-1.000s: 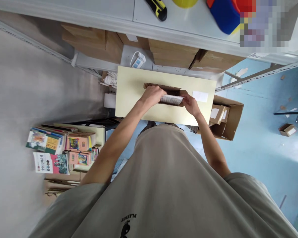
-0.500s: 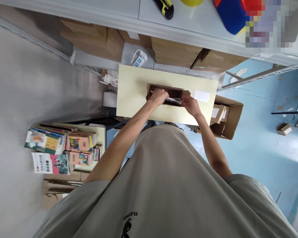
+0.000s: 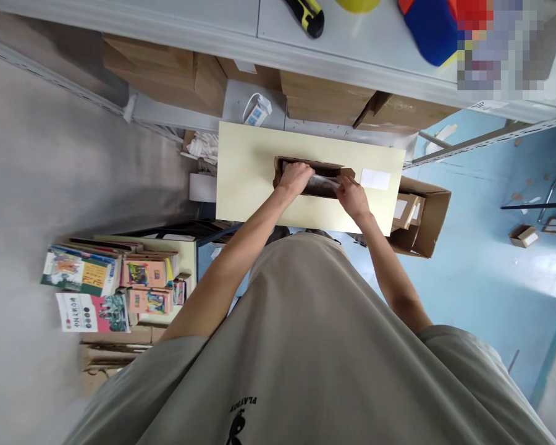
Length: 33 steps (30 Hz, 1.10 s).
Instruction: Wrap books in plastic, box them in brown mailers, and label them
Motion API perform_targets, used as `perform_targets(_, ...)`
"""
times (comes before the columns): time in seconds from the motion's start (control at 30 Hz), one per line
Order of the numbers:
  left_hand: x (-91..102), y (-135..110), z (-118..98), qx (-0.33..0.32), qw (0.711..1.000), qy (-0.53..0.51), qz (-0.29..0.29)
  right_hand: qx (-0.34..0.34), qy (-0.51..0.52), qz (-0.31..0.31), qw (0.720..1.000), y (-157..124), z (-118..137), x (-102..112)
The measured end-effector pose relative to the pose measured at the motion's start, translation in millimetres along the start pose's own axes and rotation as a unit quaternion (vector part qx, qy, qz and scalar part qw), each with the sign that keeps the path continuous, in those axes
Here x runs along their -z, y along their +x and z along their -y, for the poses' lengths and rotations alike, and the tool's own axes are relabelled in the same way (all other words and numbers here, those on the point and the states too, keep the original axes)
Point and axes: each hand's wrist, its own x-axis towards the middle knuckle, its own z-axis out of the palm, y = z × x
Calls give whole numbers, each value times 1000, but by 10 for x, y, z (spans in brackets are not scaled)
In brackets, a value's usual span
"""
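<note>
An open cardboard box (image 3: 324,167) stands on the pale yellow tabletop (image 3: 245,167). Inside it shows a whitish, translucent sheet that looks like plastic wrapping (image 3: 323,183). My left hand (image 3: 297,178) reaches over the box's left part, its fingers curled round the left end of the wrapping. At the box's right end, my right hand (image 3: 352,194) pinches the other end of the wrapping between thumb and fingers. What lies under the wrapping is hidden. A white paper label (image 3: 375,179) lies on the tabletop to the right of the box.
Behind the table is a grey shelf (image 3: 204,37) bearing a yellow-black utility knife (image 3: 308,17), with large cartons (image 3: 328,102) below. A power strip (image 3: 259,110) lies there too. Stacked books (image 3: 81,272) stand at the left; a carton of small boxes (image 3: 430,222) is at the right.
My right hand has moved slightly left and inward from the box's right flap and now grips the wrapping, which sits higher. My left hand has stayed nearly in place.
</note>
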Motion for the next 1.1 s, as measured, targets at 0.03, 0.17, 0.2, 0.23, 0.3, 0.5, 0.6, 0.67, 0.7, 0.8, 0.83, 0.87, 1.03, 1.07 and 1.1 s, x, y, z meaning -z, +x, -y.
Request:
perform_targets(0.03, -1, 41, -18, 5, 1000, 4, -3, -3, -13, 1, 1000, 24, 16, -11)
perform_targets(0.17, 20, 144, -73, 26, 999, 21, 14, -24, -30, 3, 999, 164, 58, -20)
perform_targets(0.2, 29, 146, -75, 30, 999, 22, 23, -23, -31, 4, 999, 211, 63, -12)
perform_targets(0.23, 36, 138, -70, 33, 999, 21, 29, -20, -34, 8, 999, 262, 68, -3)
perform_targets(0.3, 37, 101, -45, 33, 999, 17, 33, -13, -55, 22, 998, 363, 88, 12)
perform_targets(0.5, -63, -2, 67, 37, 999, 5, 7, -15, -101, 56, 993, 506, 197, -23)
perform_targets(0.6, -94, -22, 108, 38, 999, -25, -8, -17, -103, 61, 993, 503, 201, -71)
perform_targets(0.67, -99, -55, 137, 13, 999, -38, -16, -22, -111, 68, 991, 522, 178, -106)
perform_targets(0.7, -102, -81, 153, -3, 999, -40, -20, -27, -113, 73, 991, 541, 166, -125)
perform_targets(0.8, -126, -194, 197, -15, 999, -37, -27, -46, -109, 83, 989, 625, 156, -181)
perform_targets(0.83, -141, -240, 209, -8, 999, -38, -24, -48, -107, 82, 990, 652, 169, -197)
perform_targets(0.87, -159, -288, 219, -1, 999, -41, -20, -48, -104, 76, 991, 672, 191, -208)
perform_targets(1.03, -294, -552, 291, 41, 986, -109, -117, -48, -184, 77, 979, 616, 410, -146)
perform_targets(1.07, -331, -600, 326, 64, 976, -128, -165, -51, -217, 90, 971, 579, 457, -110)
perform_targets(1.1, -371, -641, 373, 94, 961, -146, -213, -56, -244, 101, 963, 539, 497, -72)
